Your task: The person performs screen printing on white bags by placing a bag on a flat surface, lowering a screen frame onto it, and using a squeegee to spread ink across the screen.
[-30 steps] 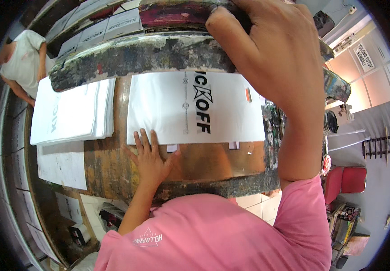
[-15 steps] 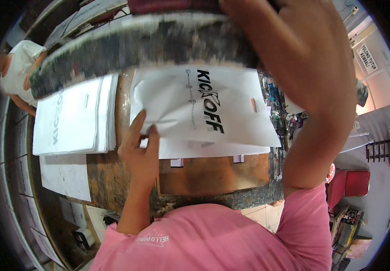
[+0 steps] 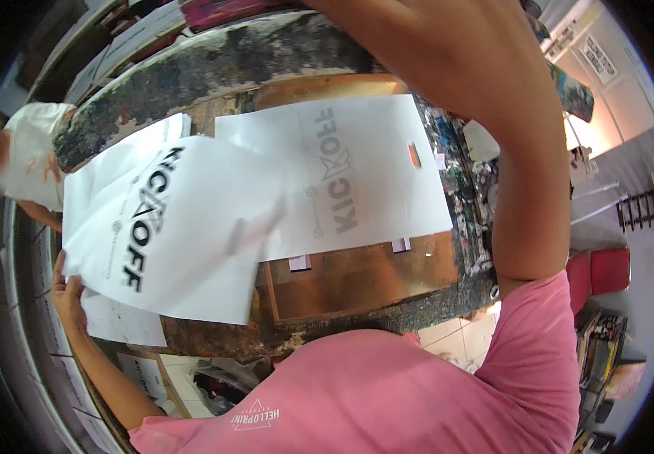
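My left hand [image 3: 69, 295] pinches the edge of a white plastic bag [image 3: 198, 250] with bold black print. This bag hangs tilted over the left stack, its right part blurred and lapping over another white plastic bag [image 3: 387, 197]. That second bag lies flat on the copper-brown printing board [image 3: 365, 284], with a cut-out handle slot at its right and faint mirrored print showing. My right arm reaches up across the top right; my right hand [image 3: 410, 30] is partly cut off and its fingers are out of sight. Nearby, an ink-stained screen frame [image 3: 221, 60] is raised over the far side.
White bags are stacked [image 3: 179, 127] at the left, mostly covered. Small pale tabs [image 3: 300, 262] sit on the board's near part. Ink-spattered clutter [image 3: 467, 181] lines the right edge. Another person [image 3: 35, 159] stands at the far left. A red chair [image 3: 608, 270] is off to the right.
My left hand has carried the printed bag leftward off the board to above the stack, uncovering the bag beneath. The raised screen frame appears higher in view.
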